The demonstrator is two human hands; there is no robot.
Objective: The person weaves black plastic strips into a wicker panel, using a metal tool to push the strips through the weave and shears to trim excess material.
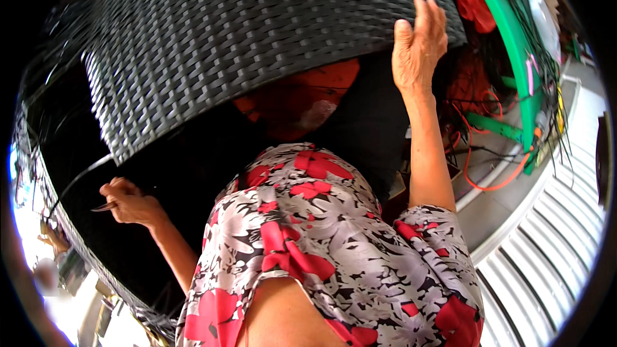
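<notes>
A dark grey woven rattan panel of flat plastic strips spans the top of the view, above my lap. My right hand rests at its right edge, palm side in and fingers stretched out, with nothing in it. Below the panel's lower left corner, my left hand is closed around a thin pointed metal tool; its kind is not clear. From that corner, a loose strip trails down to the left, apart from my hand.
On the right stands a green plastic frame hung with dark strands. An orange cord loops by its foot, near a white slatted surface. Under the panel shows something orange-red. Blurred woven edging runs along the left.
</notes>
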